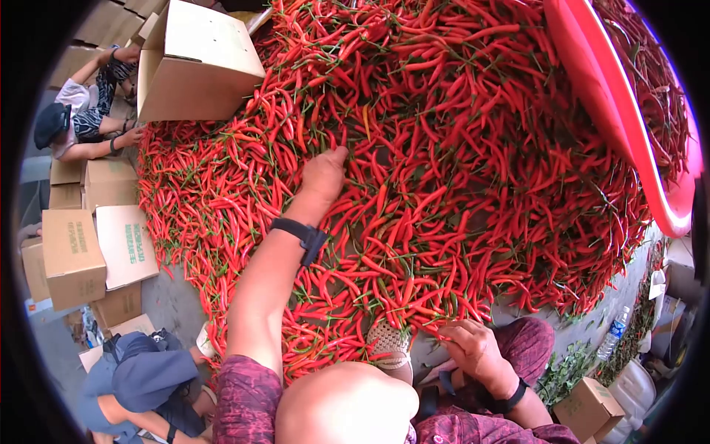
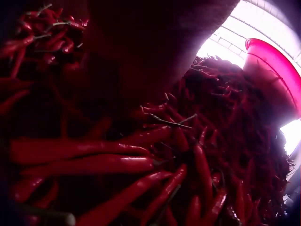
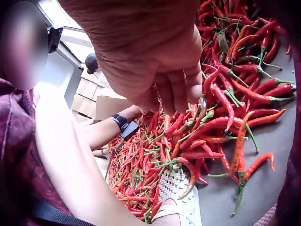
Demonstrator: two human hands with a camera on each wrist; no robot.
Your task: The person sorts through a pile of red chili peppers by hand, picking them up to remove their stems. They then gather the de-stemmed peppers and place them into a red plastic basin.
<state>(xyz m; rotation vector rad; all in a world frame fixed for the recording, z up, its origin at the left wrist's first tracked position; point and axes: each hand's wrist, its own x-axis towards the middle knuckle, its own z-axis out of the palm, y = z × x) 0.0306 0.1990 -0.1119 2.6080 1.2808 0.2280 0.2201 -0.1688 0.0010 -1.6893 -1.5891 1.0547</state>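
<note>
A broad heap of red chili peppers (image 1: 429, 200) with green stems covers the floor. My left hand (image 1: 324, 175) reaches into the middle of it, knuckles up, with its fingers hidden among the peppers. In the dark left wrist view, peppers (image 2: 89, 165) lie close beside the hand (image 2: 136, 42); whether it grips any I cannot tell. At the heap's near edge, beside my knee, is my right hand (image 1: 473, 352). In the right wrist view this hand (image 3: 155, 61) hangs with loosely bent fingers (image 3: 176, 92), their tips close over the peppers, and nothing shows in its grasp.
A large pink basin (image 1: 614, 96) tilts at the right, with darker peppers behind its rim. Cardboard boxes (image 1: 200, 66) stand at the upper left and left. Two other people sit at the left. My woven shoe (image 1: 390, 342) touches the heap's edge; a plastic bottle (image 1: 614, 333) lies at the right.
</note>
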